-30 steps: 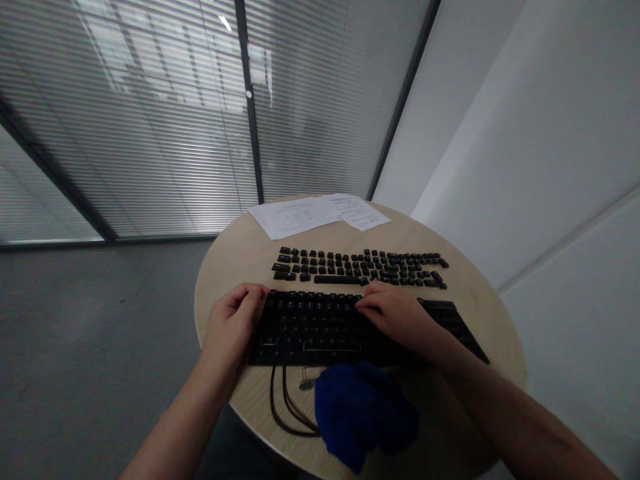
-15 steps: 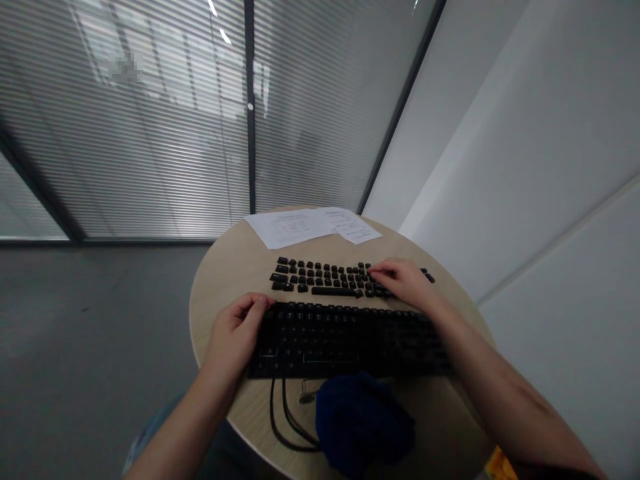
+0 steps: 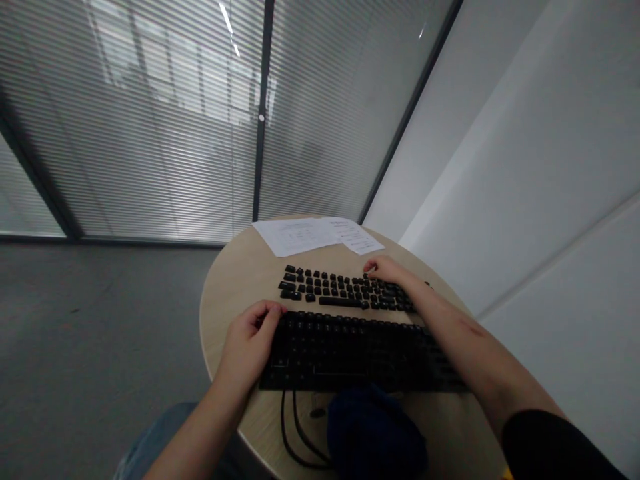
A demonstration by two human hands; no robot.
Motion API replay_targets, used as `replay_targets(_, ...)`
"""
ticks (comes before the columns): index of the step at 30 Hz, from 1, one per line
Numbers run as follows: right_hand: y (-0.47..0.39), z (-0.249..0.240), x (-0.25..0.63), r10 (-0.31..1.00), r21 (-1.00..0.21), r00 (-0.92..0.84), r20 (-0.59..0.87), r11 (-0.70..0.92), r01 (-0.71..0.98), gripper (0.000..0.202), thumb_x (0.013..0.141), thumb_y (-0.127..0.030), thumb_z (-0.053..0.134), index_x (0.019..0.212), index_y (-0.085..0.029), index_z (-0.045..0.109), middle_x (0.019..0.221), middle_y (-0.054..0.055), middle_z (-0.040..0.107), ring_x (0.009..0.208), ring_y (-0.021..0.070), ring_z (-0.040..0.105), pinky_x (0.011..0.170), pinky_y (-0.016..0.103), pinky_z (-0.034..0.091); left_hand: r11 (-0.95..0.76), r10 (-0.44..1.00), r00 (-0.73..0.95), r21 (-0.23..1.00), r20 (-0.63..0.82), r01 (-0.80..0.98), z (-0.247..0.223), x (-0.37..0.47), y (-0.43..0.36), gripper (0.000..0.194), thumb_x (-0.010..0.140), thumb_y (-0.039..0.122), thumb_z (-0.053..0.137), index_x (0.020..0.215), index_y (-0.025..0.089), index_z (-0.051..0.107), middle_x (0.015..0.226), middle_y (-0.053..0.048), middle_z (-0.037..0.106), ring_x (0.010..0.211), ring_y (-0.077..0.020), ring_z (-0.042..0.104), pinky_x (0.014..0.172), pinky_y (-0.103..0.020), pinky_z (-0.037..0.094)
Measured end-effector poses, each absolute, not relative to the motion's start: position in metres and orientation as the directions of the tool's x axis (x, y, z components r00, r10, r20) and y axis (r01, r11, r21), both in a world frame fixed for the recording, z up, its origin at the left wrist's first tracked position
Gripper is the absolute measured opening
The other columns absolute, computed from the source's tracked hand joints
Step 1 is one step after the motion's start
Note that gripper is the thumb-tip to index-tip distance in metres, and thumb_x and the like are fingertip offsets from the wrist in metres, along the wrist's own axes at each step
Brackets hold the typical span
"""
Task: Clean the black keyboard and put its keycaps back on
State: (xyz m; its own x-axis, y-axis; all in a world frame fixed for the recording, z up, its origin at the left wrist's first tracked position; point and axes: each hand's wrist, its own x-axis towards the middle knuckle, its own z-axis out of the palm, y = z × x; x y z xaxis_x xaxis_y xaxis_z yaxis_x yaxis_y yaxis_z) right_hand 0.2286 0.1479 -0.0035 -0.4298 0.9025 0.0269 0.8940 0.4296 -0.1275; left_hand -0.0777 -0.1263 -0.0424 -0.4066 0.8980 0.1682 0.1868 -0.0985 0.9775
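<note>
A black keyboard point(image 3: 345, 353) lies along the near side of a round wooden table. My left hand point(image 3: 253, 337) pinches its far left corner between thumb and fingers. Beyond the keyboard, loose black keycaps point(image 3: 343, 302) are laid out in rows, a long bar-shaped one among them. Over the far edge of these rows is my right hand point(image 3: 386, 268), fingers curled down with the tips at a small keycap point(image 3: 366, 276). My right forearm hides the keyboard's right end and some of the keycaps.
Two printed paper sheets point(image 3: 300, 237) lie at the far edge of the table point(image 3: 220, 280). Near me are a dark blue cloth-like bundle point(image 3: 375, 433) and a looped black cable point(image 3: 287, 427). A glass partition with blinds point(image 3: 200, 153) and a white wall point(image 3: 550, 167) stand behind.
My right hand has moved away from me, from the middle of the keycap rows to their far edge. My left hand stays at the keyboard's corner. The whole view has shifted slightly.
</note>
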Motion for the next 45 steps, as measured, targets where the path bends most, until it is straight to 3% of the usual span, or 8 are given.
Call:
replay_targets(5,0.145,0.001,0.218,0.907,-0.173,-0.418,0.047,0.42,0.891,0.014,0.074,-0.009,0.077,0.083,-0.019,0.08,0.086,0.004,0.08,0.081,0.0198,0.071,0.074,0.028,0.052,-0.107,0.904,-0.389,0.975,0.177,0.196,-0.044,-0.078,-0.124,0.032,0.084,0.05,0.059,0.081,0.021,0.073,0.078,-0.006,0.073,0.073,-0.0246,0.064,0.063,-0.032,0.045)
replay_targets(10,0.103,0.019,0.225,0.894,-0.262,-0.412,0.174,0.445,0.856,0.017,0.083,-0.02,0.073,0.099,-0.019,0.079,0.097,0.007,0.079,0.088,0.0198,0.07,0.081,0.03,0.053,-0.101,0.893,-0.412,0.972,0.182,0.211,-0.043,-0.077,-0.125,0.032,0.085,0.05,0.06,0.081,0.021,0.074,0.076,-0.005,0.072,0.072,-0.0234,0.062,0.064,-0.032,0.044)
replay_targets(15,0.012,0.015,0.249,0.81,-0.439,-0.494,0.314,0.586,0.681,0.02,0.085,-0.037,0.075,0.098,-0.022,0.079,0.083,0.004,0.077,0.067,0.0173,0.067,0.063,0.029,0.053,-0.088,0.888,-0.427,0.973,0.174,0.213,-0.04,-0.075,-0.126,0.033,0.084,0.051,0.061,0.081,0.021,0.075,0.075,-0.004,0.072,0.07,-0.0221,0.06,0.06,-0.03,0.042)
replay_targets(19,-0.032,-0.001,0.256,0.679,-0.414,-0.614,0.402,0.733,0.539,0.01,0.089,-0.031,0.073,0.095,-0.025,0.079,0.098,0.005,0.079,0.083,0.0187,0.072,0.075,0.03,0.057,-0.07,0.878,-0.459,0.985,0.136,0.158,-0.038,-0.071,-0.127,0.032,0.082,0.051,0.064,0.08,0.02,0.074,0.072,-0.003,0.068,0.066,-0.0201,0.056,0.055,-0.028,0.039)
replay_targets(24,-0.03,-0.014,0.253,0.666,-0.409,-0.685,0.296,0.736,0.539,0.009,0.087,-0.021,0.075,0.094,-0.025,0.08,0.096,0.003,0.079,0.091,0.0196,0.073,0.087,0.033,0.055,-0.084,0.864,-0.502,0.995,0.044,-0.058,-0.038,-0.068,-0.127,0.031,0.077,0.049,0.072,0.076,0.018,0.071,0.069,-0.001,0.061,0.062,-0.0148,0.051,0.053,-0.024,0.035)
replay_targets(28,-0.025,-0.019,0.254,0.677,-0.407,-0.69,0.256,0.723,0.559,0.011,0.086,-0.021,0.077,0.095,-0.026,0.08,0.095,0.002,0.079,0.091,0.0201,0.072,0.088,0.034,0.055,-0.124,0.853,-0.522,0.973,0.003,-0.196,-0.039,-0.068,-0.126,0.027,0.075,0.044,0.076,0.076,0.018,0.07,0.07,0.0,0.058,0.062,-0.012,0.048,0.053,-0.022,0.032)
replay_targets(45,-0.028,-0.02,0.25,0.605,-0.347,-0.758,0.244,0.785,0.514,0.012,0.089,-0.018,0.072,0.092,-0.026,0.081,0.096,0.003,0.08,0.093,0.0221,0.071,0.087,0.04,0.054,-0.066,0.859,-0.513,0.993,0.006,-0.098,-0.035,-0.066,-0.127,0.026,0.077,0.044,0.073,0.075,0.019,0.068,0.072,0.001,0.057,0.065,-0.0134,0.049,0.056,-0.023,0.035)
